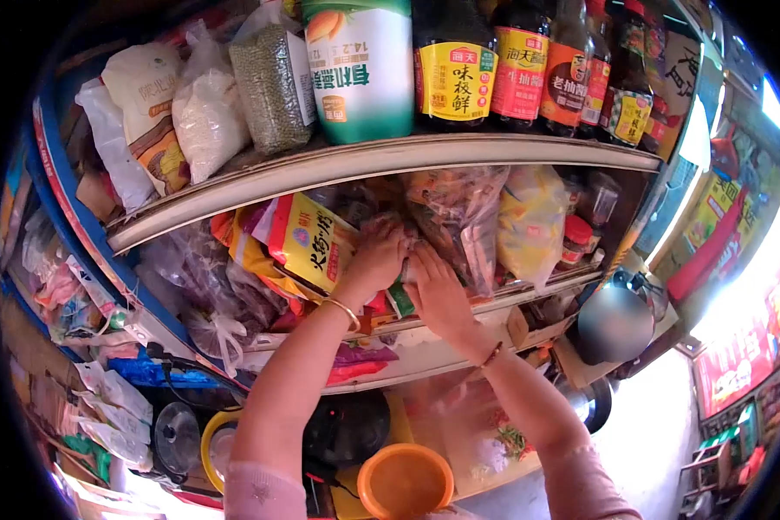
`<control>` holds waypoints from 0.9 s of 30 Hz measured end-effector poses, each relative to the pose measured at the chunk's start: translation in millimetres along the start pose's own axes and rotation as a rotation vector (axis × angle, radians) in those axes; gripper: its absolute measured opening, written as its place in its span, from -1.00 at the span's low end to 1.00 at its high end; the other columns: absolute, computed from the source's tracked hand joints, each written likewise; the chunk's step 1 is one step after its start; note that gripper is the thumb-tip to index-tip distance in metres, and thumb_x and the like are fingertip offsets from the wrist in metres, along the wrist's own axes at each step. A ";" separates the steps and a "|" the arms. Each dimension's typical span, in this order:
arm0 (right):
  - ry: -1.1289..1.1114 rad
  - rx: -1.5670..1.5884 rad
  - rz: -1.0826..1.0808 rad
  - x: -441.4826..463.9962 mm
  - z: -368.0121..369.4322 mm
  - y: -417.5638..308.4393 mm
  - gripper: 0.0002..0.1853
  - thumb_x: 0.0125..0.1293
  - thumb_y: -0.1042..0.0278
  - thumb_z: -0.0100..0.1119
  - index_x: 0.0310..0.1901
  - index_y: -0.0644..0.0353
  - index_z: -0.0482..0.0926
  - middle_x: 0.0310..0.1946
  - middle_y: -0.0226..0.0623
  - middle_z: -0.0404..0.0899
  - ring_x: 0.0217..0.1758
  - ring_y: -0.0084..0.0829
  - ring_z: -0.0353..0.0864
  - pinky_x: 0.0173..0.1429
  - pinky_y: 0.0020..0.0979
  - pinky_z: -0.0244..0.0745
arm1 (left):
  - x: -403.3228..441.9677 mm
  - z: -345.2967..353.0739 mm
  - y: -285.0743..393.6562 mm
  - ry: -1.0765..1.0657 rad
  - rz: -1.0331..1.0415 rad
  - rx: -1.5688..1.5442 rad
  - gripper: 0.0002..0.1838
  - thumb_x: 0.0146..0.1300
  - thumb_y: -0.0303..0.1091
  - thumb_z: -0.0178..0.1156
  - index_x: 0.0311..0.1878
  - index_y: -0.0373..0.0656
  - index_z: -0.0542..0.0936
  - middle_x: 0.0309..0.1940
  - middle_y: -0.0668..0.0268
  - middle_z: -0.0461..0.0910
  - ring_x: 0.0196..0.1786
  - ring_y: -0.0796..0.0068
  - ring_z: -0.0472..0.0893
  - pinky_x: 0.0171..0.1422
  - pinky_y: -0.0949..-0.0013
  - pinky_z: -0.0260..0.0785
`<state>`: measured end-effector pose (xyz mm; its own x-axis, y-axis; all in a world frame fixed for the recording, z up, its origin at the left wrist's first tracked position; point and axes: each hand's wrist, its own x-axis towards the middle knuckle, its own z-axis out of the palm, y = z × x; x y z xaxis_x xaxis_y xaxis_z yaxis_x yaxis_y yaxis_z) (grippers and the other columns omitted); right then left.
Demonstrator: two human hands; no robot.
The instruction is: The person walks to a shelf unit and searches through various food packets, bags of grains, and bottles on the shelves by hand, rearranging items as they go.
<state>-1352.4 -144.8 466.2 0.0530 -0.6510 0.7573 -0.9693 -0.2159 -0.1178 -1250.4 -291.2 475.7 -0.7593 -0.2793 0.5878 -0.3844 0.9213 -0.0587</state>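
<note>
Both my hands reach into the middle shelf, close together. My left hand has its fingers curled over a crumpled clear plastic bag, whose contents I cannot make out. Just right of it, my right hand lies with fingers stretched out against the packed bags, its fingertips partly lost among the plastic. A yellow and red printed packet leans left of my left hand. Beyond my right hand stands a large clear bag with brownish contents.
Above, the upper shelf holds several sauce bottles, a green and white tub and a bag of green beans. A yellow bag and red-lidded jar sit right. Below is an orange bowl.
</note>
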 end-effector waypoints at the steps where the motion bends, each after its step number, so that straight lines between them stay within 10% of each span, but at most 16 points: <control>1: 0.002 -0.005 0.002 -3.2 2.6 7.4 -0.55 0.21 0.42 0.05 0.14 0.30 0.29 0.10 0.04 0.33 0.16 0.02 0.32 0.21 -0.20 0.28 | 2.4 -5.3 4.4 0.002 0.005 -0.002 -0.60 0.41 -0.24 -0.26 0.11 -0.33 0.38 0.20 -0.02 0.30 0.28 0.02 0.26 0.37 0.22 0.08; 10: -0.203 0.636 0.249 5.6 20.1 29.5 -0.45 0.21 0.34 0.07 0.21 0.28 0.19 0.15 0.12 0.26 0.24 0.05 0.24 0.27 -0.19 0.22 | 4.4 -36.2 8.2 -0.161 -0.262 -0.320 -0.47 0.31 -0.22 0.01 0.24 -0.36 0.26 0.23 -0.09 0.26 0.29 -0.07 0.24 0.35 0.17 0.12; 16: -0.112 0.536 0.163 -8.3 30.7 32.8 -0.40 0.27 0.23 0.03 0.25 0.33 0.11 0.26 0.07 0.11 0.37 0.02 0.03 0.39 -0.19 0.04 | -9.9 8.3 10.4 0.006 -0.013 0.042 -0.49 0.30 -0.17 -0.04 0.13 -0.44 0.31 0.21 -0.10 0.26 0.30 -0.07 0.20 0.34 0.02 0.04; 21: 0.016 0.591 0.473 -47.6 -1.2 35.7 -0.51 0.25 0.27 0.08 0.14 0.35 0.28 0.05 0.10 0.38 0.13 0.01 0.39 0.12 -0.18 0.36 | -44.3 -74.9 78.9 0.030 0.000 0.015 -0.50 0.23 -0.11 0.04 0.06 -0.36 0.40 0.00 0.03 0.42 0.08 0.13 0.40 0.21 0.13 0.20; 23: 0.035 0.469 0.383 -52.7 2.7 34.2 -0.61 0.22 0.32 0.11 0.01 0.37 0.37 -0.16 0.10 0.50 -0.09 0.03 0.51 -0.08 -0.15 0.45 | -61.4 -73.6 83.6 -0.408 -0.018 0.085 -0.55 0.17 -0.20 0.09 0.04 -0.33 0.42 -0.11 0.11 0.45 0.02 0.20 0.44 0.18 0.18 0.26; 27: -0.128 0.301 0.436 -30.7 -1.3 26.2 -0.69 0.23 0.35 0.07 -0.09 0.40 0.40 -0.28 0.14 0.52 -0.19 0.09 0.52 -0.17 -0.08 0.45 | -78.3 -35.7 65.7 -0.154 0.070 0.302 -0.67 0.08 -0.27 0.11 -0.13 -0.28 0.50 -0.24 0.21 0.51 -0.05 0.31 0.47 0.10 0.27 0.30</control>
<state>-1379.8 -129.5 440.7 -0.2918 -0.8059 0.5151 -0.7974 -0.0925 -0.5963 -1197.5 -199.2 454.6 -0.8507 -0.2771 0.4467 -0.4494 0.8242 -0.3445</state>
